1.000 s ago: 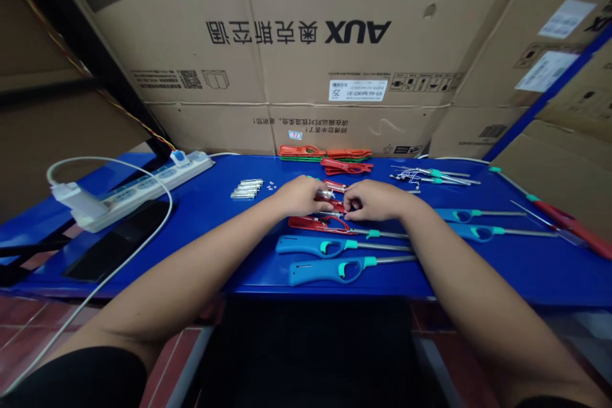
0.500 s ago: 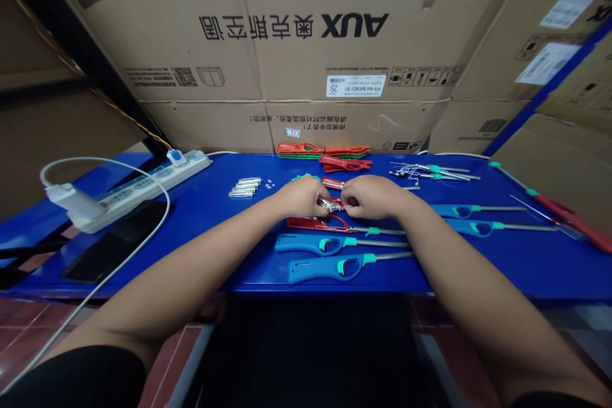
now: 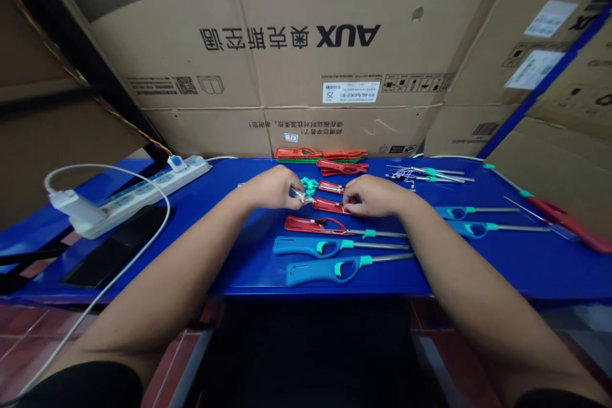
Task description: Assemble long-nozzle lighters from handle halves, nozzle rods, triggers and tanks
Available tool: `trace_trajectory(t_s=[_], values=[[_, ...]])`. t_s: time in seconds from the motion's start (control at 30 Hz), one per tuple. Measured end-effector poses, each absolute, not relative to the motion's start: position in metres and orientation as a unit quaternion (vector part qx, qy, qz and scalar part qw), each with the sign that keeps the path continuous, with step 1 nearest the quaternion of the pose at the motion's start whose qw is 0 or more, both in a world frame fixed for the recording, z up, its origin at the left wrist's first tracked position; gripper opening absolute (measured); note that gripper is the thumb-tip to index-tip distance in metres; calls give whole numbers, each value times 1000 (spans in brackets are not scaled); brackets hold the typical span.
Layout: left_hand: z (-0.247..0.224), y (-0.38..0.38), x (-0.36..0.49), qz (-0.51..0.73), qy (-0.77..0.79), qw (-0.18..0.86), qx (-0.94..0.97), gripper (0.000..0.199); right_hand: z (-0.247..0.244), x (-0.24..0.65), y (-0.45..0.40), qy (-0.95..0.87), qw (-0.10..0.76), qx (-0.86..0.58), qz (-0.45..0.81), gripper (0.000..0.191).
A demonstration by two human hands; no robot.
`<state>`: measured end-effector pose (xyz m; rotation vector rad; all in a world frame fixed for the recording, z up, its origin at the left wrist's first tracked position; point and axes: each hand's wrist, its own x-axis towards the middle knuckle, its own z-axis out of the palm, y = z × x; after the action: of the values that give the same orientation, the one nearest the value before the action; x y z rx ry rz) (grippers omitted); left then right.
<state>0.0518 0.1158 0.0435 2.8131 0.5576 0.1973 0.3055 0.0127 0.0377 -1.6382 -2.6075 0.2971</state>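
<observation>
My left hand (image 3: 282,188) is closed round a small clear and silver cylinder (image 3: 297,194), just left of a red lighter shell (image 3: 326,205). At that shell's right end, my right hand (image 3: 359,196) is closed in a pinch; whatever lies between its fingertips is hidden. Behind is another red shell (image 3: 331,187) with a silver cylinder in it. Small teal parts (image 3: 310,186) lie beside my left fingers. Nearer me are a red shell with a metal rod (image 3: 306,224) and two blue lighters (image 3: 306,245) with teal triggers.
Red and green shells (image 3: 342,167) are stacked at the back before a cardboard wall (image 3: 287,76). Metal rods with white wires (image 3: 433,173) and more blue lighters (image 3: 478,228) lie right. A power strip (image 3: 143,194) and a black phone-like slab (image 3: 115,245) lie left.
My left hand has moved left, away from my right hand, with the cylinder in it. The red shell between my hands and the teal parts now show more. The view has shifted slightly.
</observation>
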Motion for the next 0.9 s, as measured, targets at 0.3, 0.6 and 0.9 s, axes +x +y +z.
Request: trace_trajectory(t_s=[0.3, 0.6, 0.9], values=[[69, 139, -57, -68, 396, 178, 898, 40, 33, 347, 21, -760, 70, -645, 23, 30], [61, 122, -49, -127, 431, 75, 890, 47, 21, 339, 33, -754, 50, -655, 26, 19], [88, 103, 42, -4, 323, -29, 946, 24, 17, 339, 36, -778, 70, -622, 64, 28]])
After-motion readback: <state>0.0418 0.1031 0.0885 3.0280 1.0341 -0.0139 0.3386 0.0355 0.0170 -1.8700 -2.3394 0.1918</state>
